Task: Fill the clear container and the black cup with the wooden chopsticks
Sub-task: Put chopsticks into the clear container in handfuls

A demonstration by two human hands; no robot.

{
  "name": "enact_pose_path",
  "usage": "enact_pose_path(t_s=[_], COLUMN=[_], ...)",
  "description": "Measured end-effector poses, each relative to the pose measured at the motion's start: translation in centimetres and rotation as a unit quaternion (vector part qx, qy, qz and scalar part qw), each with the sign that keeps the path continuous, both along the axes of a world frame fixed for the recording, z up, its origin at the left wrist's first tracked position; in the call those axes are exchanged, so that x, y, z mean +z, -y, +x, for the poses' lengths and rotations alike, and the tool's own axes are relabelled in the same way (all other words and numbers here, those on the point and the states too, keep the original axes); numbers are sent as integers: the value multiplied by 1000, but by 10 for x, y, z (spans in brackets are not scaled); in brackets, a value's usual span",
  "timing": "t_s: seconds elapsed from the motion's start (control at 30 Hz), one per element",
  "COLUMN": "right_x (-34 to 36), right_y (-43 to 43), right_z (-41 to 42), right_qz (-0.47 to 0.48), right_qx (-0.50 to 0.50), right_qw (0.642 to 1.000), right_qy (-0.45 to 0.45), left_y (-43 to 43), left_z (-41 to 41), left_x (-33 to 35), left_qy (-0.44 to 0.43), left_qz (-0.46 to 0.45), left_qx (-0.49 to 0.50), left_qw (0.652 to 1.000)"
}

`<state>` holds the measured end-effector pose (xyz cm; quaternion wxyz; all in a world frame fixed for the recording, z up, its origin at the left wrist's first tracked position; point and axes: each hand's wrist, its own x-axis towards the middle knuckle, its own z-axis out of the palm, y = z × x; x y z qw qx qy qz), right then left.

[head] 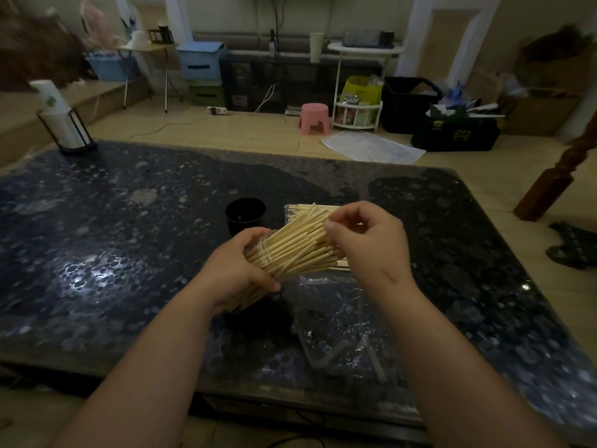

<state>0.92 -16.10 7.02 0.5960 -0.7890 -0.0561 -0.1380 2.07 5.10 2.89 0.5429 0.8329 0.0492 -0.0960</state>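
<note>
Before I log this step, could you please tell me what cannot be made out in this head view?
In the head view:
- the clear plastic container: the left hand and the pale wooden chopsticks cover it; only a rim line shows.
- the round black cup: its inside is too dark to judge contents.
- the plastic-wrapped chopstick pack behind: the right hand hides how many it holds.

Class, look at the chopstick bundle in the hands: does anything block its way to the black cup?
Nothing visible does. The black cup stands uncovered on the table, just beyond the left hand gripping the bundle; the right hand pinches its upper sticks.
</note>
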Motion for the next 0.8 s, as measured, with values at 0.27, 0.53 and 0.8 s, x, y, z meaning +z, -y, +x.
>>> enact_pose_path(t_s=[0.27,0.53,0.8], right_x=[-6,-17,-41], right_y=[1,12,19], right_z=[2,10,16], right_qz=[-26,-68,-244], right_qx=[-43,-58,19], right_qw=[999,993,955], right_qy=[-5,-72,-169], left_y=[1,-1,-1], left_z=[0,1,2], left_x=[-1,0,-4], left_qy=[9,6,-1], left_qz=[-3,-29,-57], left_qx=[7,25,67], left_qw=[1000,999,996])
